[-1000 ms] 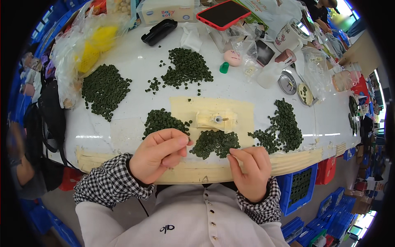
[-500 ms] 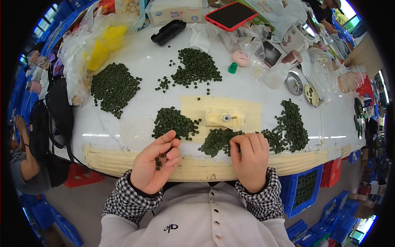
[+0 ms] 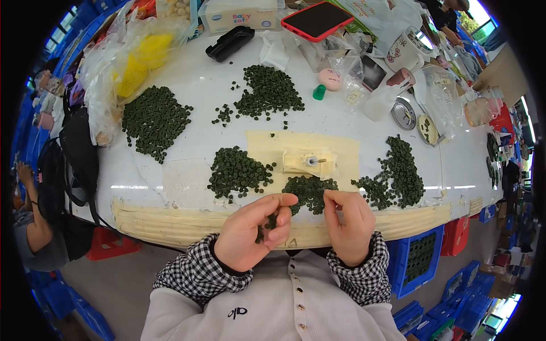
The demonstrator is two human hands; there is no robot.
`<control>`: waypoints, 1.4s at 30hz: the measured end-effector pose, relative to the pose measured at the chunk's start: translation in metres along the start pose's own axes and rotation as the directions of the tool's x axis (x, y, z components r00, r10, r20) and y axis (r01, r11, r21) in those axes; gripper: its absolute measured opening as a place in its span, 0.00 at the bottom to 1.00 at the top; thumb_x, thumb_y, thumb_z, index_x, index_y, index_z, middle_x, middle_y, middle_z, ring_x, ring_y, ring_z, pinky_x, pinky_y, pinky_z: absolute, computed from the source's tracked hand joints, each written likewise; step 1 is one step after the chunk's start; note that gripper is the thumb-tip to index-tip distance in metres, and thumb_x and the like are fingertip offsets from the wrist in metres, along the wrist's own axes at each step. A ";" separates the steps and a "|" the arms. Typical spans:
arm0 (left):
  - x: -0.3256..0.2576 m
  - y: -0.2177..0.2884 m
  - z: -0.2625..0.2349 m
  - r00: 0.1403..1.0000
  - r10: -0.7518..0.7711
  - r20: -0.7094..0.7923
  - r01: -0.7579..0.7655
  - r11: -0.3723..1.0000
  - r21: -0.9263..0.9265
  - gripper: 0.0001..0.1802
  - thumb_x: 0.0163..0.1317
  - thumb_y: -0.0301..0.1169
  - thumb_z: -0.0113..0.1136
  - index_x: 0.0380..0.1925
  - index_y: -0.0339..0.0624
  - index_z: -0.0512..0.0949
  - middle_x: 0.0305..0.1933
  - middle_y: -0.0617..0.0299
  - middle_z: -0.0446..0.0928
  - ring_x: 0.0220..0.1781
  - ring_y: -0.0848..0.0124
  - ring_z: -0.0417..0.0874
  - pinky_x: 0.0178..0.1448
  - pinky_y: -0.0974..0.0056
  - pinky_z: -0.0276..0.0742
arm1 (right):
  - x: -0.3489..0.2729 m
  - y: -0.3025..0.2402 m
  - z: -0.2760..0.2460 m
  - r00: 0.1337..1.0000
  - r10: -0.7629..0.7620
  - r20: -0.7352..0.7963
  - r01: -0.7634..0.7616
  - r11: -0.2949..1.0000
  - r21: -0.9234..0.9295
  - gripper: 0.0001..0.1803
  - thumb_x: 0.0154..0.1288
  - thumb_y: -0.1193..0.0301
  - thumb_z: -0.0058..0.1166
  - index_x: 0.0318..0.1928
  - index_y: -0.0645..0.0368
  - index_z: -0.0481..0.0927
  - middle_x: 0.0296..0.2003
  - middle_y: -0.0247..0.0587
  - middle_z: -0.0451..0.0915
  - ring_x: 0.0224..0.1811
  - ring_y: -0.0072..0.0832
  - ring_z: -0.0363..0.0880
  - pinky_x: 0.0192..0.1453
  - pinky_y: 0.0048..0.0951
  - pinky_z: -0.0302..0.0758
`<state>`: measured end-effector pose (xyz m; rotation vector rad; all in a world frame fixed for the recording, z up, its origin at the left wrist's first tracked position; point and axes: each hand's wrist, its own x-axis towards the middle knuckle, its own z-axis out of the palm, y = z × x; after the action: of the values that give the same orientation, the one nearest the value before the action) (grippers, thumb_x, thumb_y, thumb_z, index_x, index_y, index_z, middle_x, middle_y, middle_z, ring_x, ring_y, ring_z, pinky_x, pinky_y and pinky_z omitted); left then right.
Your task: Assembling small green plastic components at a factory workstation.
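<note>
My left hand (image 3: 250,233) is cupped at the table's near edge, palm turned inward, with its fingers curled round a few small dark green round pieces (image 3: 261,232). Close to its right, my right hand (image 3: 351,227) has thumb and forefinger pinched together; whatever lies between them is hidden. Just beyond both hands spreads a pile of the same green pieces (image 3: 307,190). Behind that pile, a small block wrapped in cream tape (image 3: 294,161) carries a metal pin (image 3: 319,161) pointing right, with nothing seen on it.
More heaps of green pieces lie at left (image 3: 153,122), back (image 3: 270,91), centre left (image 3: 236,173) and right (image 3: 402,173). Along the back are a red-cased phone (image 3: 317,21), a black tray-like case (image 3: 230,44), a mug (image 3: 406,51) and plastic bags. A blue crate (image 3: 418,261) stands below, right.
My left hand has moved right, toward the right hand, still with green pieces in it. The right hand has drawn slightly nearer to me, and its fingers have left the pile's right side.
</note>
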<state>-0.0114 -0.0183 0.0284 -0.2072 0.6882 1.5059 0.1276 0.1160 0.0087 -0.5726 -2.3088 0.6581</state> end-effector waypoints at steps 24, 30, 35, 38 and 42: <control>0.018 -0.002 -0.015 0.957 0.103 0.272 -0.137 0.985 0.108 0.08 0.65 0.26 0.53 0.43 0.41 0.76 0.37 0.59 0.79 0.19 0.84 0.59 0.24 0.79 0.57 | 0.001 0.003 -0.008 0.998 0.062 0.031 -0.063 0.997 0.040 0.11 0.45 0.85 0.60 0.33 0.63 0.80 0.28 0.41 0.78 0.29 0.35 0.76 0.31 0.29 0.73; 0.019 0.000 -0.011 0.978 0.087 0.187 -0.108 0.989 0.101 0.11 0.66 0.27 0.50 0.47 0.40 0.75 0.39 0.58 0.80 0.20 0.84 0.58 0.24 0.79 0.57 | 0.002 0.005 -0.009 1.000 -0.004 -0.001 0.004 1.000 0.026 0.11 0.47 0.85 0.60 0.35 0.63 0.81 0.28 0.41 0.78 0.28 0.34 0.76 0.31 0.28 0.73; 0.019 -0.003 -0.013 0.969 0.130 0.212 -0.161 0.977 0.138 0.13 0.66 0.24 0.48 0.49 0.39 0.74 0.42 0.56 0.79 0.20 0.85 0.57 0.25 0.79 0.57 | 0.002 0.003 -0.010 0.999 0.050 0.002 -0.050 0.994 0.098 0.10 0.49 0.84 0.60 0.34 0.63 0.81 0.29 0.42 0.80 0.28 0.33 0.78 0.32 0.27 0.74; 0.019 -0.003 -0.009 0.966 0.156 0.205 -0.189 0.970 0.153 0.12 0.66 0.24 0.49 0.48 0.38 0.75 0.42 0.56 0.79 0.20 0.85 0.58 0.25 0.79 0.57 | 0.003 -0.005 -0.014 0.978 0.202 0.056 -0.210 0.952 0.223 0.07 0.51 0.83 0.60 0.33 0.64 0.81 0.29 0.41 0.80 0.29 0.28 0.78 0.32 0.24 0.74; 0.020 -0.003 -0.012 0.965 0.136 0.223 -0.176 0.970 0.167 0.11 0.65 0.26 0.53 0.47 0.38 0.75 0.39 0.57 0.80 0.21 0.85 0.59 0.25 0.78 0.57 | 0.003 -0.004 -0.018 0.930 0.314 0.189 -0.367 0.812 0.454 0.05 0.53 0.82 0.59 0.33 0.65 0.80 0.29 0.38 0.81 0.30 0.22 0.78 0.35 0.22 0.74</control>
<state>-0.0133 -0.0081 0.0067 0.1507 0.6821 1.5764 0.1370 0.1198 0.0246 -0.7272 -2.0257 1.4220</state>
